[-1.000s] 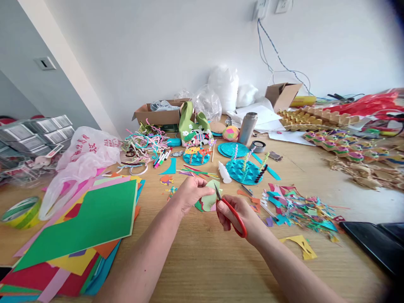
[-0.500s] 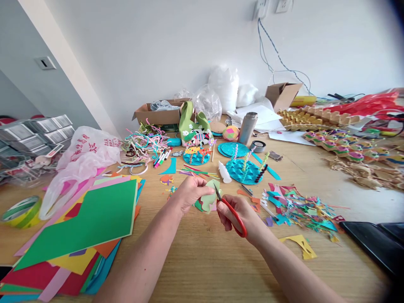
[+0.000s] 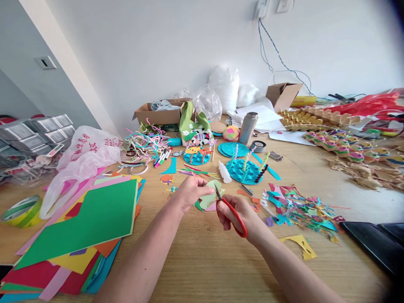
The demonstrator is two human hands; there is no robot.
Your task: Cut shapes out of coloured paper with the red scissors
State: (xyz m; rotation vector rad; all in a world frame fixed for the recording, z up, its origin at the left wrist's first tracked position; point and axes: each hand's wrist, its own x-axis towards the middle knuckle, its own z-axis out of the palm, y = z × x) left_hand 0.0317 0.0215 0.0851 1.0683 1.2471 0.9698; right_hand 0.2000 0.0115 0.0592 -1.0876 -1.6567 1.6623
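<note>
Near the middle of the table, my left hand (image 3: 193, 194) pinches a small piece of light green paper (image 3: 207, 198). My right hand (image 3: 235, 212) is closed round the red handles of a pair of scissors (image 3: 235, 219), whose blades meet the right edge of the paper. Darker green and pink scraps lie on the table just under the piece. A white glue bottle (image 3: 224, 172) lies beyond the scissors, close to a blue scalloped disc (image 3: 246, 171) with fuzzy stems standing on it.
Coloured paper sheets (image 3: 85, 214) are stacked at the left. Paper scraps (image 3: 303, 210) are heaped at the right, beside a black device (image 3: 372, 244). A metal flask (image 3: 248, 128), a green felt bag (image 3: 195, 128) and painted egg cartons (image 3: 350, 145) stand further back.
The light green paper has turned slightly in my left hand, and its lower outline looks different. Both hands have kept almost the same place.
</note>
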